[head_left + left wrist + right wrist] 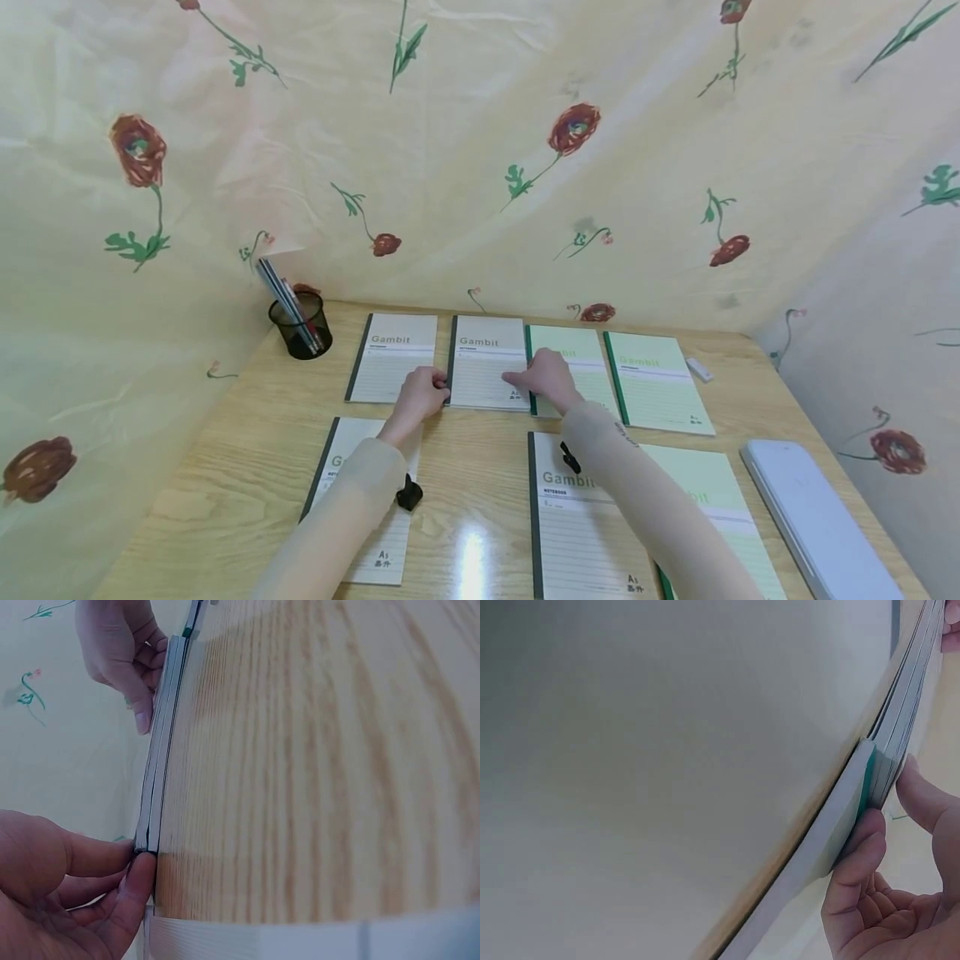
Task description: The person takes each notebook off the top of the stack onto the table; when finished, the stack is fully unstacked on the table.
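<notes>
My left hand (420, 392) pinches the lower left corner of a grey-spined Gambit notebook (480, 367) in the back row. In the left wrist view, its thumb and forefinger close on the corner of what looks like stacked notebooks (159, 772). At the right edge of the same notebook is my right hand (551, 379), thumb over the cover; the right wrist view shows the notebook edges (907, 697) between thumb and curled forefinger. That hand partly covers a green-spined notebook (588, 375). Another grey-spined notebook (393, 354) lies left, another green-spined notebook (660, 383) right.
Nearer me lie a grey-spined notebook (382, 533) under my left arm, another grey-spined notebook (585, 550) and a green-spined notebook (738, 517) partly behind my right arm. A black mesh pen cup (303, 333), a small white block (699, 369) and a white case (817, 517) stand around them.
</notes>
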A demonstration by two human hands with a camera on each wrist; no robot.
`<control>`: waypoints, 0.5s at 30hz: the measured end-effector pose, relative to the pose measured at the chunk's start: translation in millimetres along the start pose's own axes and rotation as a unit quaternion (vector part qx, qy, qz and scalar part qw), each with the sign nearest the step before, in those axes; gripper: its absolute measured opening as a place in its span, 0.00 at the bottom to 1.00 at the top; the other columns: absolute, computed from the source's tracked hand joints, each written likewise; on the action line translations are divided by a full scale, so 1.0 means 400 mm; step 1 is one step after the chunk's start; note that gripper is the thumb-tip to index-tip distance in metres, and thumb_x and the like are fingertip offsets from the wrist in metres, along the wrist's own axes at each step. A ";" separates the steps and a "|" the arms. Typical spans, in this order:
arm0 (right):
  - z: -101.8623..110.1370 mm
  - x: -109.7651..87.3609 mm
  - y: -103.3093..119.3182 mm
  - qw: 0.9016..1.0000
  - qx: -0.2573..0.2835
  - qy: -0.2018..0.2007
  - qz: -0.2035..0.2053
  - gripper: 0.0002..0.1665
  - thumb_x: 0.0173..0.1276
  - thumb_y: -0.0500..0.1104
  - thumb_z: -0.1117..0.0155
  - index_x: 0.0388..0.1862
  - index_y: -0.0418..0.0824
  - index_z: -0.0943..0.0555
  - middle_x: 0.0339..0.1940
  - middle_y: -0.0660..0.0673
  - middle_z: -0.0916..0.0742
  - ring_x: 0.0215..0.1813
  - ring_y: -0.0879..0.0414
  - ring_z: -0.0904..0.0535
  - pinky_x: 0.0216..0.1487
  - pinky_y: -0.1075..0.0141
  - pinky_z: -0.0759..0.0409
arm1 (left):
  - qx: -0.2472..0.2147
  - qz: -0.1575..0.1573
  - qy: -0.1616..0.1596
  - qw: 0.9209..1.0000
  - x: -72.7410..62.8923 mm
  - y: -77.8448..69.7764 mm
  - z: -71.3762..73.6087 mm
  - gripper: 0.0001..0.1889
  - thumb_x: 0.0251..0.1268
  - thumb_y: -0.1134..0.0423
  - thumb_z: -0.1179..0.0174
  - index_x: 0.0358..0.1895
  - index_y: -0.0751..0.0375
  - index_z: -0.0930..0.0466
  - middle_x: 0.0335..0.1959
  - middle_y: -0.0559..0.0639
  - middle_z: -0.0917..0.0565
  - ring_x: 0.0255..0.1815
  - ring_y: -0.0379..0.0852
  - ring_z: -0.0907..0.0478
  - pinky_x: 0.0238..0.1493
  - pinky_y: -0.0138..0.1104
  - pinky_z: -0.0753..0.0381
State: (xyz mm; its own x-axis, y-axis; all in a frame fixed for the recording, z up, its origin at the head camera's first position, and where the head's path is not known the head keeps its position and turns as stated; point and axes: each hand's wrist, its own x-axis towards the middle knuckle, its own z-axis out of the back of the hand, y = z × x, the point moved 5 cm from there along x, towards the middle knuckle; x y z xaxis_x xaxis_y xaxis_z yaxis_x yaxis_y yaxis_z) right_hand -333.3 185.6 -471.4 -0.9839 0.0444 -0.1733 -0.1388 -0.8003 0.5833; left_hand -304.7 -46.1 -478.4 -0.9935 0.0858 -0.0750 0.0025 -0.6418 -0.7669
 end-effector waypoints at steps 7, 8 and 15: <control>0.000 0.004 -0.009 1.000 0.014 -0.008 -0.014 0.23 0.59 0.55 0.23 0.28 0.36 0.18 0.21 0.46 0.21 0.25 0.53 0.29 0.28 0.63 0.31 | 0.015 -0.010 0.000 1.000 -0.002 -0.007 0.001 0.13 0.65 0.74 0.39 0.51 0.73 0.18 0.38 0.57 0.17 0.41 0.51 0.22 0.49 0.44 0.20; 0.000 0.005 -0.012 1.000 0.016 -0.007 -0.018 0.23 0.59 0.55 0.23 0.28 0.36 0.18 0.21 0.46 0.22 0.25 0.53 0.29 0.29 0.63 0.32 | 0.015 -0.010 0.001 1.000 -0.003 -0.008 0.001 0.12 0.65 0.74 0.39 0.51 0.73 0.18 0.38 0.57 0.17 0.41 0.51 0.22 0.49 0.44 0.20; 0.006 0.000 -0.017 0.999 0.032 -0.007 -0.030 0.23 0.58 0.54 0.23 0.31 0.35 0.17 0.23 0.45 0.20 0.27 0.52 0.27 0.31 0.62 0.31 | 0.020 -0.007 0.009 1.000 -0.004 -0.013 -0.002 0.11 0.65 0.74 0.39 0.48 0.72 0.17 0.37 0.57 0.18 0.39 0.51 0.22 0.47 0.43 0.20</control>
State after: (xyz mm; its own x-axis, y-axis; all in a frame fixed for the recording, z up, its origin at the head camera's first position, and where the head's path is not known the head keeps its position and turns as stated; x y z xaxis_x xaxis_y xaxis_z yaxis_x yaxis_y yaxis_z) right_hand -332.6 192.6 -473.3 -0.9752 0.0993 -0.1980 -0.2033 -0.7562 0.6220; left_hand -302.8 -42.2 -474.8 -0.9911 0.1084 -0.0769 -0.0158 -0.6710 -0.7412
